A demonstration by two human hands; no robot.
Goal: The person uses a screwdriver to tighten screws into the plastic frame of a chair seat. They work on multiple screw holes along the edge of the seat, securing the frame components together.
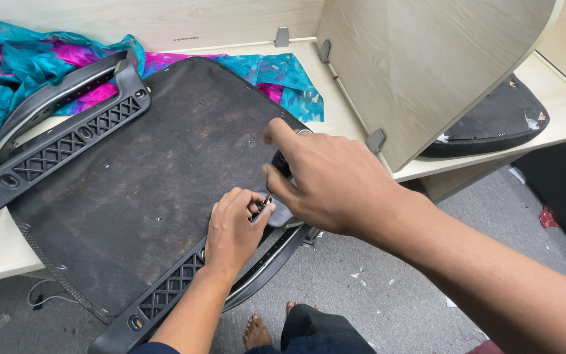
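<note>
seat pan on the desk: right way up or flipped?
Flipped. The chair seat lies with its dusty black underside up, and both armrest brackets, near and far, show on top.

My right hand (332,180) hides most of the tool (282,164) I grip, and its tip by my left hand (234,229) is too small to identify.
</note>
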